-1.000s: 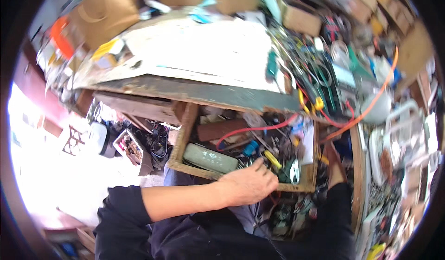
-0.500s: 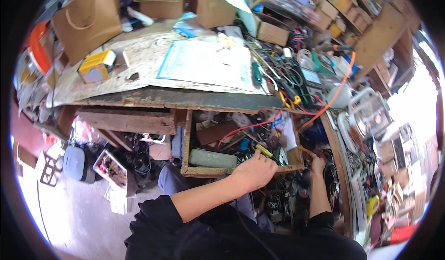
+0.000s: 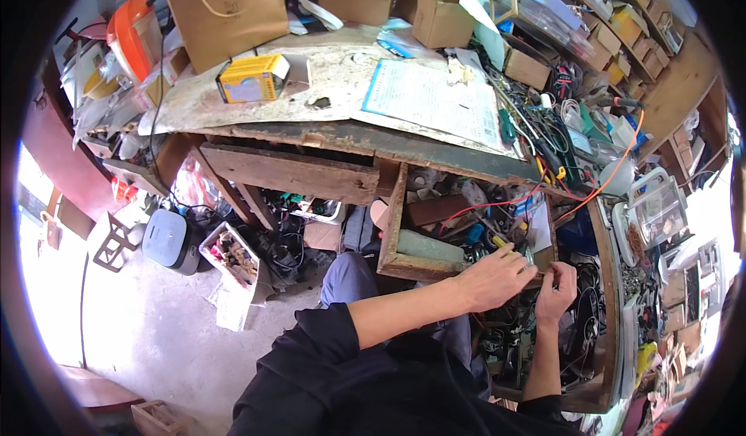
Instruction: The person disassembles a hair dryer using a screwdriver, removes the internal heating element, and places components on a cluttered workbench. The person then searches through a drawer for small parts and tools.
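Observation:
My left hand (image 3: 496, 279) is over the front right part of an open wooden drawer (image 3: 423, 269), its fingers curled and pointing right. A yellow object (image 3: 499, 242), perhaps a tool handle, lies in the drawer beside the fingertips. Just outside the drawer's front right corner, my right hand (image 3: 556, 294) is raised with fingers bent together. The fingers of both hands are close to one another; anything pinched in them is too small or hidden to name. A pale green box (image 3: 430, 245), a brown block (image 3: 437, 210) and a red wire (image 3: 486, 204) are in the drawer too.
The worktable (image 3: 342, 63) holds a printed sheet (image 3: 435, 102), a yellow box (image 3: 252, 78) and a paper bag (image 3: 225, 16). Tangled tools and cables (image 3: 536, 133) crowd its right side. Below left stand a grey-blue case (image 3: 169, 242) and an open box of scraps (image 3: 233, 257).
The view has shifted, so the scene sits farther right. My right hand has come up and nearer to the left, and the orange-yellow thing seen at its fingers no longer shows.

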Tool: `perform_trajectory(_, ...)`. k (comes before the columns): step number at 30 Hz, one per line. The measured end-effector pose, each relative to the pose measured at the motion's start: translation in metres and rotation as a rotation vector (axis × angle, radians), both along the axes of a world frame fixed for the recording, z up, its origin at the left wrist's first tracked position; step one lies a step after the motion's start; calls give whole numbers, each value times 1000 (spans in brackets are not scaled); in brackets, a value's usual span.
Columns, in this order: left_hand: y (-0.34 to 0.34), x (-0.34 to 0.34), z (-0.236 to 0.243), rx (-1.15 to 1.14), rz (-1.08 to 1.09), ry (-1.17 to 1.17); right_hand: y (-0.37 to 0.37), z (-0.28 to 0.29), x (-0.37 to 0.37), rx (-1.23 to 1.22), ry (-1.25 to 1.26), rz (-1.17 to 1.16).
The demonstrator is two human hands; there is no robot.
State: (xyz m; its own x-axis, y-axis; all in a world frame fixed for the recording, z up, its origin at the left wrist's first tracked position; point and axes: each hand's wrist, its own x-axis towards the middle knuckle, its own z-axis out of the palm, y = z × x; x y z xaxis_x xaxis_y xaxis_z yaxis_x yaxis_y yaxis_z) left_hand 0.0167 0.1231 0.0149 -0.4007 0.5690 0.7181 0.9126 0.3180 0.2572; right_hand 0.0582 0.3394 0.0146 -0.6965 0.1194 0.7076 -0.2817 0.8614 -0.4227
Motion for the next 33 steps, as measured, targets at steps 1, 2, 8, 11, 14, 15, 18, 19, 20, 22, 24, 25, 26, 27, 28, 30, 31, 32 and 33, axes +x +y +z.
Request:
perform_trajectory(1,-4,6,9,68,-51,-34,-5,-3,1,-5,-3,27)
perform_trajectory(2,-10,12,21,139,-100,-68,-10,-6,0,-6,-6,57)
perform_trajectory(8,-78,71,149,419,-396,0,-26,-23,-23,1,-27,122)
perform_trajectory(11,-88,94,173,704,-331,195,-61,-1,-26,67,-16,201)
perform_trajectory(14,-81,94,175,916,-264,334,-64,-3,-31,9,-85,257)
perform_trajectory(15,-81,94,171,933,-290,309,-62,-4,-27,-38,-165,207)
perform_trajectory(18,-84,104,160,981,-314,207,-68,-6,-35,-12,-107,275)
perform_trajectory(19,-83,104,158,1004,-353,157,-66,-4,-33,56,-66,239)
perform_trajectory(20,-82,105,156,1021,-382,110,-67,-3,-34,44,-65,249)
perform_trajectory(22,-95,97,144,837,-407,77,-67,5,-35,44,-56,255)
perform_trajectory(24,-121,90,135,463,-388,94,-68,18,-45,81,-10,253)
perform_trajectory(25,-120,77,119,332,-265,105,-68,30,-52,113,67,223)
perform_trajectory(26,-122,62,101,196,-160,49,-66,41,-61,140,142,196)
perform_trajectory(27,-123,44,90,29,-50,-93,-58,51,-71,188,212,148)
perform_trajectory(28,-120,28,62,111,70,-118,-55,61,-82,240,276,91)
perform_trajectory(30,-127,5,29,143,155,-279,-52,83,-108,296,315,50)
perform_trajectory(31,-126,-2,17,174,192,-379,-51,92,-121,330,293,17)
perform_trajectory(32,-123,-6,9,206,220,-480,-47,100,-132,368,269,-25)
perform_trajectory(33,-121,-7,9,228,229,-514,-45,107,-144,376,176,-58)
